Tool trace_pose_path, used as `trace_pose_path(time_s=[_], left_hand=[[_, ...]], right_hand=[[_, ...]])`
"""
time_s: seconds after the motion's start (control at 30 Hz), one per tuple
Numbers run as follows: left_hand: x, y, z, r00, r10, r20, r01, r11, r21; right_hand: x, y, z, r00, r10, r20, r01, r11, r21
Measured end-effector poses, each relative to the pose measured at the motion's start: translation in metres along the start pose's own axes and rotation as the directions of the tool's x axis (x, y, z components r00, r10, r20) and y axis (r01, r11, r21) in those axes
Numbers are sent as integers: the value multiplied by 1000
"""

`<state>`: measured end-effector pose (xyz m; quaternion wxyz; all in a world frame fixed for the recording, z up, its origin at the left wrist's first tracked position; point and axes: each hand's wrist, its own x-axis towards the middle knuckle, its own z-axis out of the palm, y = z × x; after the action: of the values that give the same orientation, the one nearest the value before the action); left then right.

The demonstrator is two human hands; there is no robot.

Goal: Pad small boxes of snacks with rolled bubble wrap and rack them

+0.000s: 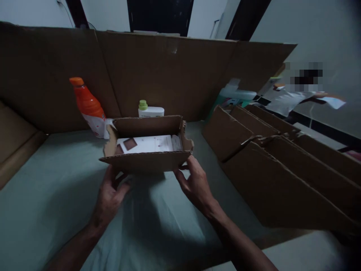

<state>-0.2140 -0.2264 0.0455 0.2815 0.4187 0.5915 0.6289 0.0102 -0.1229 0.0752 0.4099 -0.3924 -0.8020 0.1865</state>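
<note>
In the middle sits a small open cardboard box (146, 161) with torn, uneven side edges. Inside lies a white carton (149, 143) with brown squares printed near its left end. My right hand (196, 180) grips the box by its right front corner. At the lower left front of the box is my left hand (111, 190), fingers curled against it and partly hidden, thumb apart from the cardboard. Behind the box stand a red bottle with an orange cap (90, 107), leaning, and a white bottle with a green cap (151, 111).
A tall cardboard panel (169, 75) closes off the back of the cloth-covered surface (70, 162). Cardboard compartments (270, 188) fill the right side, beside a bottle of green liquid (235, 96). Another cardboard piece (17, 139) borders the left. A person (290, 99) is beyond, at right.
</note>
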Motion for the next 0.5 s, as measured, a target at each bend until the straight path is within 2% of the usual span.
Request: trace_pose_path(time_s=[0.1,0.3,0.4,0.5], left_hand=[[2,9,6,998,50,-42,-49,999,20],[4,0,56,979,18,204,-14,1000,-22],[26,-10,80,966,8,259,-4,1000,-17],[63,-23,110,941,59,332,-47,998,-45]], right_hand=[[0,0,-9,1000,3,5,-4,999,36],[-47,21,-54,977,189,-99,-196,979,-63],[-56,37,-55,960,263,-99,-268,963,-43],[-48,59,-50,932,334,-145,-333,942,30]])
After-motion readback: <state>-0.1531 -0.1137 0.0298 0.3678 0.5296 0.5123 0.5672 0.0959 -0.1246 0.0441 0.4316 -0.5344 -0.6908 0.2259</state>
